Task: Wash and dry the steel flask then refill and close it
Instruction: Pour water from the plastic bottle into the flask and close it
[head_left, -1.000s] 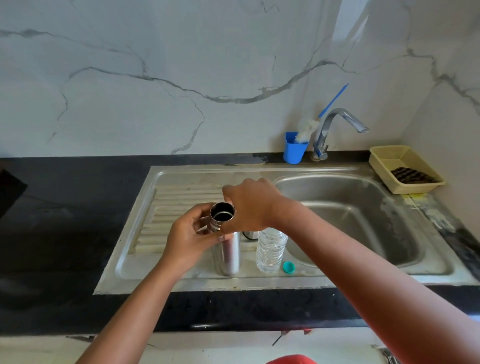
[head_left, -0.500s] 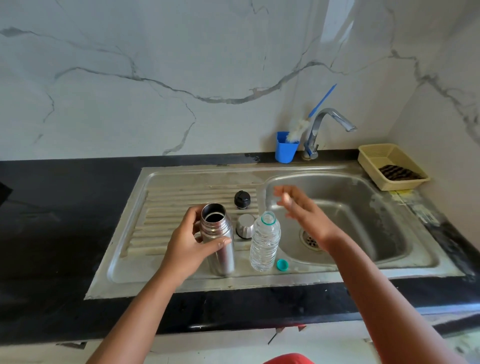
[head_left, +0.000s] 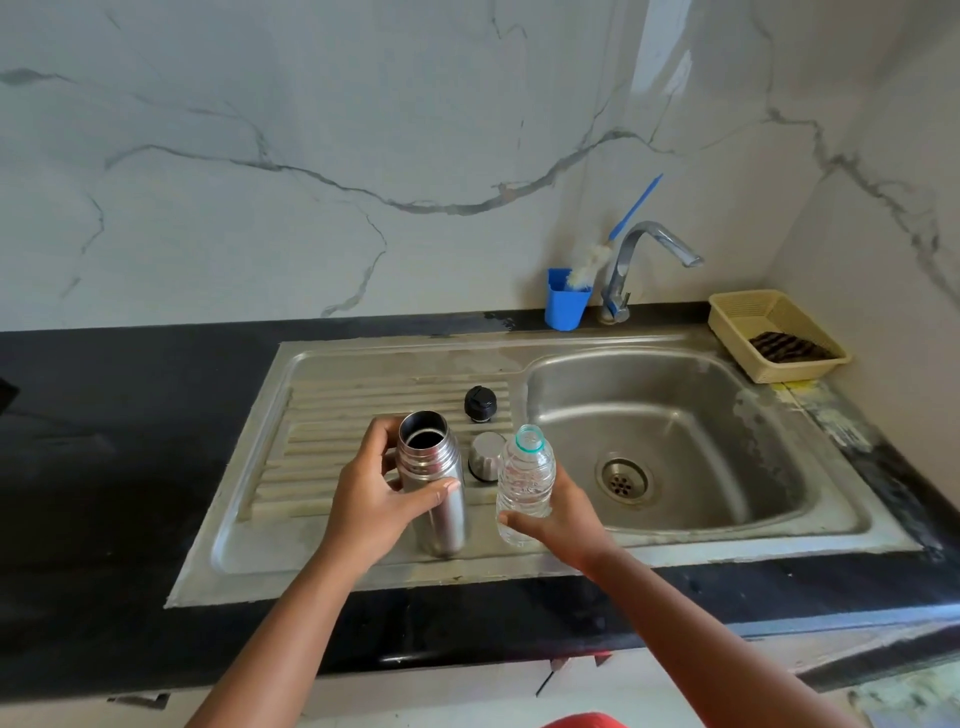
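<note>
— Where do we stand with the steel flask (head_left: 435, 483)?

— We judge we're at the refill. It stands upright and uncapped on the drainboard (head_left: 322, 447), near the front edge of the sink unit, and our left hand (head_left: 374, 499) holds it around the upper body, thumb across the front, fingers curled behind.

— And the water?

— Our right hand (head_left: 558, 512) wraps the lower half of the plastic water bottle (head_left: 524, 480), which is upright, open at the neck and just beside the flask on the basin side. We can't tell whether its base is touching the drainboard.

— The closures?

— Both lie behind the flask on the ribbed part: the steel cup lid (head_left: 485, 454) just behind, between flask and bottle, and the black stopper (head_left: 480, 402) further back, apart from both hands.

— So what does the next move call for?

— Lifting the bottle, bringing its neck over the flask's mouth and tipping slowly — the opening is narrow, so a quick pour would likely spill down the side. The left hand should keep the flask steady; then stopper first, cup lid after.
</note>
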